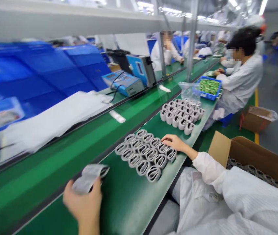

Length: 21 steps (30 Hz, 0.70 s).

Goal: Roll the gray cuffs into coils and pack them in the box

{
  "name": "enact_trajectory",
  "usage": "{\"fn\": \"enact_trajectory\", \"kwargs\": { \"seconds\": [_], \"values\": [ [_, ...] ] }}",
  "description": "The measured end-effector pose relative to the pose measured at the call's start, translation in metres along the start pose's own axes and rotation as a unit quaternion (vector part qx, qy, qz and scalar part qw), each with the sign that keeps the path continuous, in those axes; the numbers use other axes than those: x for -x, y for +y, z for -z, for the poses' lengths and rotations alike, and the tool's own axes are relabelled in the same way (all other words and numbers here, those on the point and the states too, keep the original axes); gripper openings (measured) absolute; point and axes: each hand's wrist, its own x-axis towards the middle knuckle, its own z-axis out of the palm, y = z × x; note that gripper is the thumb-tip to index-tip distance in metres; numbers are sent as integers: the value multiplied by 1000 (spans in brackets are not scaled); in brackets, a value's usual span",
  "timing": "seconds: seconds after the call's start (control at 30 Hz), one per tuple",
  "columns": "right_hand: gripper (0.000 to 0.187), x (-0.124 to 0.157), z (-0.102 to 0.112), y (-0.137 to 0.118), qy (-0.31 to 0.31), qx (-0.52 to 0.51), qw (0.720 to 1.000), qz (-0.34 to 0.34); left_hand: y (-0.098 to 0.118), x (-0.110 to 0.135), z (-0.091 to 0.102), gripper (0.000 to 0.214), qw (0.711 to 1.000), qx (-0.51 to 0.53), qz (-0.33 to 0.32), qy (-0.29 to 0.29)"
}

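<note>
My left hand (pixel 83 202) is low over the green bench (pixel 126 199), fingers wrapped round two grey ring-shaped sleeves (pixel 90 178), blurred by motion. My right hand (pixel 174 142) reaches out in a white sleeve. Its fingers are curled onto the far right corner of a block of grey ring-shaped sleeves (pixel 145 153) standing upright in rows on the bench. Whether those fingers grip one sleeve is unclear.
A second block of grey sleeves (pixel 181 114) stands farther along, then a plastic bag (pixel 189 89) and a blue tray of green parts (pixel 209 87). A cardboard box (pixel 253 156) with more sleeves sits at my right. People in white coats work beyond. Blue machines (pixel 131 78) stand across the belt.
</note>
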Motion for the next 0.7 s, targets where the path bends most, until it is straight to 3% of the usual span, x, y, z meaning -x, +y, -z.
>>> {"fn": "enact_trajectory", "kwargs": {
  "seconds": [0.07,0.2,0.33,0.53,0.7],
  "values": [
    [31,3,1,-2,5,10,1000,-2,6,8,-1,106,1000,21,18,-5],
    [37,-3,8,1,-8,19,1000,0,12,12,-6,94,989,120,-80,-18],
    [38,-16,17,17,9,53,999,-2,5,6,-9,83,976,146,-158,-38],
    [36,-19,23,34,14,68,998,-10,2,8,-9,92,974,139,-171,-54],
    [34,-23,22,34,35,84,996,-2,-1,3,-11,92,980,137,-139,-26]
  ]
}}
